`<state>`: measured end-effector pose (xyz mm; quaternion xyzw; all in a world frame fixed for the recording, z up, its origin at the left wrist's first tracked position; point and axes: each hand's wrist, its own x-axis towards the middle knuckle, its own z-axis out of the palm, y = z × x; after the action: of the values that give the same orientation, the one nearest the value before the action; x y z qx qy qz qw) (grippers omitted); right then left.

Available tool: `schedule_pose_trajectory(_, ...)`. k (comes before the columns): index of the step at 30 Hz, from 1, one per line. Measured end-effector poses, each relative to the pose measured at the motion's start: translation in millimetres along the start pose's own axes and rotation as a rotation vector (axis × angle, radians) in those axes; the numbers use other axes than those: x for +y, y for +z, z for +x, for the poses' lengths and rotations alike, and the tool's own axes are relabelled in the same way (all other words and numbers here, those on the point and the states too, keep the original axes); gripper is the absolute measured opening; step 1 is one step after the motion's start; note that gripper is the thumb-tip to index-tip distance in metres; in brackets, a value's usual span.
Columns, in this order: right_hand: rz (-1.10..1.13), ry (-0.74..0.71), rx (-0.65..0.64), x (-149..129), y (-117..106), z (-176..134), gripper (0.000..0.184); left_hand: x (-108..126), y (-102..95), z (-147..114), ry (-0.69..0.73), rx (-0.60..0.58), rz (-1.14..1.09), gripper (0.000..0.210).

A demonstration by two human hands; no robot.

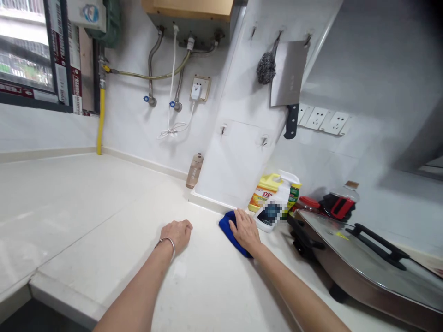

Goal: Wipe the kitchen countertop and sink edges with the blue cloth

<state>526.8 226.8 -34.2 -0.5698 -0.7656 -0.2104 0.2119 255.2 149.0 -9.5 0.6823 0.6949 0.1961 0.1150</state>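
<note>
A folded blue cloth (228,226) lies on the white countertop (204,286), close to the base of the wall column. My right hand (245,230) rests on top of it, pressing it to the surface with the fingers extended over it. To the left, my left hand (177,234) leans on the counter with its fingers curled in and nothing visible in them; a silver bangle (169,244) circles that wrist. Just beyond my right hand stand a white spray bottle (277,207) and a yellow jug (265,186).
A large lidded electric pan (374,267) takes up the right side. Behind it are a red-lidded jar (308,203) and a clear bottle (346,196). A small brown bottle (194,170) stands by the wall. A cleaver (289,76) and a steel scrubber (266,68) hang above.
</note>
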Motion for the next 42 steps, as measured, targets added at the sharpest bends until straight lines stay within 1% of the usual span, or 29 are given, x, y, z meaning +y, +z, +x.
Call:
schedule_pose_trajectory(4, -0.029, 0.254, -0.019, -6.1, 4.1, -5.7, 0.05, 0.5, -0.9, 0.2, 0.001, -0.003, -0.001, 0.042)
schedule_pose_trajectory(7, 0.022, 0.422, -0.103, -6.3, 0.8, -3.6, 0.048, 0.7, -1.4, 0.0, -0.001, -0.003, -0.001, 0.041)
schedule_pose_trajectory(9, 0.044, 0.495, -0.137, -3.9, 0.6, -1.1, 0.051, 0.7, -1.5, 0.0, -0.005, -0.001, -0.002, 0.041)
schedule_pose_trajectory(13, 0.063, 0.574, -0.164, 9.9, 6.9, 4.4, 0.056, -0.1, -1.2, 0.9, -0.004, -0.001, -0.011, 0.042)
schedule_pose_trajectory(14, 0.078, 0.572, -0.175, 15.1, 8.5, 5.6, 0.054, -0.3, -1.0, 1.2, -0.002, -0.002, -0.014, 0.042)
schedule_pose_trajectory(16, 0.123, 0.522, -0.2, 26.1, 10.0, 7.8, 0.044, -0.8, -0.5, 1.7, 0.001, 0.0, -0.02, 0.042)
schedule_pose_trajectory(18, 0.175, 0.434, -0.217, 35.0, 7.9, 10.3, 0.035, -0.9, -0.1, 1.9, 0.001, 0.004, -0.024, 0.042)
schedule_pose_trajectory(20, 0.209, 0.336, -0.197, 38.7, 1.9, 14.3, 0.03, -0.8, 0.1, 1.7, -0.003, 0.008, -0.028, 0.042)
schedule_pose_trajectory(23, 0.214, 0.208, -0.095, 32.9, -10.5, 24.2, 0.03, -0.5, 0.3, 1.3, -0.005, 0.006, -0.033, 0.041)
schedule_pose_trajectory(25, 0.201, 0.166, -0.014, 24.0, -17.0, 31.9, 0.036, -0.6, 0.3, 1.1, -0.002, 0.004, -0.033, 0.041)
schedule_pose_trajectory(27, 0.117, 0.143, 0.07, 14.4, -19.0, 37.9, 0.039, -0.5, 0.2, 0.9, -0.003, 0.004, -0.03, 0.042)
schedule_pose_trajectory(29, -0.049, 0.111, 0.106, 6.1, -15.7, 40.0, 0.037, -0.4, -0.1, 0.5, -0.004, 0.005, -0.026, 0.042)
schedule_pose_trajectory(31, -0.191, 0.086, 0.088, 0.3, -8.0, 38.0, 0.035, -0.2, -0.1, 0.1, -0.003, 0.003, -0.026, 0.042)
schedule_pose_trajectory(32, -0.22, 0.086, 0.07, -1.5, -3.3, 35.8, 0.037, -0.2, 0.0, -0.1, -0.001, 0.003, -0.027, 0.041)
schedule_pose_trajectory(34, -0.232, 0.088, 0.062, -2.4, 6.1, 29.6, 0.04, -0.2, 0.5, -0.3, 0.002, 0.003, -0.03, 0.04)
schedule_pose_trajectory(38, -0.221, 0.039, 0.157, 3.6, 17.8, 18.5, 0.045, 0.6, 1.5, -0.6, 0.0, 0.004, -0.036, 0.041)
schedule_pose_trajectory(40, -0.224, 0.03, 0.202, 5.8, 20.1, 19.0, 0.041, 1.6, 1.7, -1.0, 0.002, 0.002, -0.037, 0.041)
schedule_pose_trajectory(42, -0.241, -0.013, 0.209, 2.8, 22.1, 26.0, 0.034, 2.7, 2.3, -1.3, 0.007, 0.002, -0.036, 0.041)
